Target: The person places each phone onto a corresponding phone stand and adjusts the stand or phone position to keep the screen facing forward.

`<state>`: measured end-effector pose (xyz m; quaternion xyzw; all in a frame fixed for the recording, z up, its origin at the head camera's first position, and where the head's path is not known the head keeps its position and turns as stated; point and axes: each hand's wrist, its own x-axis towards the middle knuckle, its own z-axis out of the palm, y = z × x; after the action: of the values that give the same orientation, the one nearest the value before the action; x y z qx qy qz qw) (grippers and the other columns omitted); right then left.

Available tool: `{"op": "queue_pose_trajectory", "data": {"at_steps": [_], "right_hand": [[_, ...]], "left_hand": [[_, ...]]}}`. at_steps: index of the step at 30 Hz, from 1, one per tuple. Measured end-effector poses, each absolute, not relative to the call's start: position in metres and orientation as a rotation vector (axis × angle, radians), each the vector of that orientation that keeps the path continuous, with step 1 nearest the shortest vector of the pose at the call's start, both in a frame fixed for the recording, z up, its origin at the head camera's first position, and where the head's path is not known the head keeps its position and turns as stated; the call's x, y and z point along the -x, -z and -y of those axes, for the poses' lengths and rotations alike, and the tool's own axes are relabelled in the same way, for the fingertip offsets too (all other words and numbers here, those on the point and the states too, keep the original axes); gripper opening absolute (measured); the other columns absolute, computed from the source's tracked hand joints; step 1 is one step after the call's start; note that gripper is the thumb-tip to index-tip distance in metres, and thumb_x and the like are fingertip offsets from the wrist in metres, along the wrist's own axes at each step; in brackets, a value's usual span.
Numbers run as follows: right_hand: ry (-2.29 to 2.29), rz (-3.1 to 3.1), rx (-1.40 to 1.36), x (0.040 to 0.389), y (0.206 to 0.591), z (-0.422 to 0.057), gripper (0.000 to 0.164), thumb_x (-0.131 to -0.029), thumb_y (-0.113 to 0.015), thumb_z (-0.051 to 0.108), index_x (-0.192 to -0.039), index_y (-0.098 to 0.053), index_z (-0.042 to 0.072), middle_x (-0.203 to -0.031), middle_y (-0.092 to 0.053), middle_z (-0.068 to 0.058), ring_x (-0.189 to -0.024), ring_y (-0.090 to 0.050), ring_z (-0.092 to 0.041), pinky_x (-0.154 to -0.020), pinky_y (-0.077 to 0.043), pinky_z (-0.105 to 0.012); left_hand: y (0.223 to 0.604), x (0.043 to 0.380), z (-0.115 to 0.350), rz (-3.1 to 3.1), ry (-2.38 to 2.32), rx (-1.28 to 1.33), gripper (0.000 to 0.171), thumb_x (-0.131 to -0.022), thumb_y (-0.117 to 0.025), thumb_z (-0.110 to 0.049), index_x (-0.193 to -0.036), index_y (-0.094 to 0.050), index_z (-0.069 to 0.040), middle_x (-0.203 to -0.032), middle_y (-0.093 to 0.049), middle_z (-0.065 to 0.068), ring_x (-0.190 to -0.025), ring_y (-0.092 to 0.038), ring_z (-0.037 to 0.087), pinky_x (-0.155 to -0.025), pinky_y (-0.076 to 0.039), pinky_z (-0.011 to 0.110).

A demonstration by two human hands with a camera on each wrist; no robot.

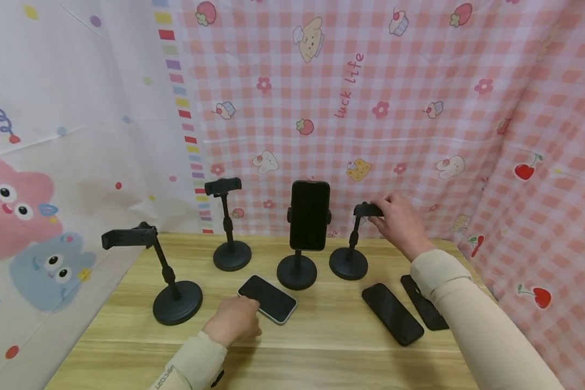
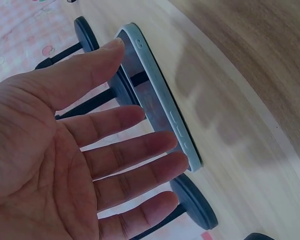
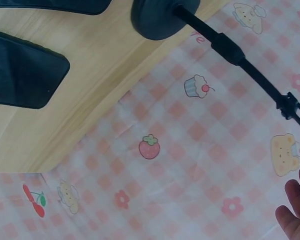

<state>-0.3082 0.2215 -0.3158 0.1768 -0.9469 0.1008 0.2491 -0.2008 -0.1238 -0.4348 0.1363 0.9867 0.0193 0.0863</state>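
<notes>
My right hand [image 1: 402,225] pinches the clamp head [image 1: 366,210] of the rightmost black phone stand [image 1: 349,264], at the back of the table. In the right wrist view only its fingertips [image 3: 290,217] show, at the right edge by the end of the stand's pole [image 3: 262,77]. Over the table at the front, my left hand [image 1: 233,320] is beside a dark-screened phone [image 1: 269,299] in a pale case. The left wrist view shows that palm [image 2: 35,150] with its fingers extended and slightly spread, overlapping the phone's pale edge [image 2: 157,85]; it holds nothing.
A black phone [image 1: 310,215] stands upright in the middle stand [image 1: 297,272]. Two more stands, one at far left [image 1: 177,302] and one behind [image 1: 232,255], have bare clamps. Two black phones [image 1: 392,314] [image 1: 424,303] lie at the right, beneath my right forearm. Patterned cloth [image 1: 283,70] hangs behind.
</notes>
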Motion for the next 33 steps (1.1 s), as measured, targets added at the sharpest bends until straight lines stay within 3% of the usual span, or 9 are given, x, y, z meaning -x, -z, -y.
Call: {"op": "queue_pose_trajectory", "data": {"at_steps": [8,15,24,33], "right_hand": [[-0.174,2.595,-0.535,0.299,0.311,-0.221,0.032,-0.082,-0.074,0.024,-0.108,-0.069,0.005,-0.091,-0.059,-0.016,-0.075,-0.054,-0.029,-0.063,-0.049,-0.047],[-0.165,2.558,-0.648,0.294,0.31,-0.227,0.034,-0.082,-0.075,0.023,-0.107,-0.069,0.001,-0.093,-0.062,-0.016,-0.077,-0.056,-0.029,-0.065,-0.051,-0.046],[-0.187,2.614,-0.692,0.293,0.31,-0.215,0.045,-0.084,-0.073,0.016,-0.122,-0.06,-0.005,-0.116,-0.063,-0.023,-0.099,-0.06,-0.035,-0.083,-0.053,-0.052],[-0.206,2.587,-0.713,0.295,0.31,-0.209,0.023,-0.082,-0.072,0.004,-0.104,-0.066,0.0,-0.093,-0.072,-0.017,-0.077,-0.065,-0.029,-0.069,-0.057,-0.046]], "left_hand": [[0.438,0.201,0.123,-2.938,-0.06,-0.414,0.041,-0.07,-0.079,-0.036,-0.098,-0.07,-0.007,-0.099,-0.072,0.015,-0.087,-0.064,0.033,-0.072,-0.054,0.05],[0.439,0.2,0.123,-2.947,-0.068,-0.419,0.041,-0.071,-0.079,-0.036,-0.099,-0.07,-0.007,-0.099,-0.073,0.015,-0.088,-0.065,0.032,-0.072,-0.054,0.05],[0.44,0.199,0.123,-2.966,-0.043,-0.429,0.04,-0.071,-0.079,-0.037,-0.094,-0.069,-0.007,-0.097,-0.073,0.015,-0.085,-0.066,0.031,-0.07,-0.055,0.049],[0.442,0.199,0.121,-2.946,-0.072,-0.412,0.038,-0.072,-0.078,-0.037,-0.094,-0.068,-0.007,-0.097,-0.072,0.016,-0.085,-0.065,0.033,-0.073,-0.054,0.05]]}}
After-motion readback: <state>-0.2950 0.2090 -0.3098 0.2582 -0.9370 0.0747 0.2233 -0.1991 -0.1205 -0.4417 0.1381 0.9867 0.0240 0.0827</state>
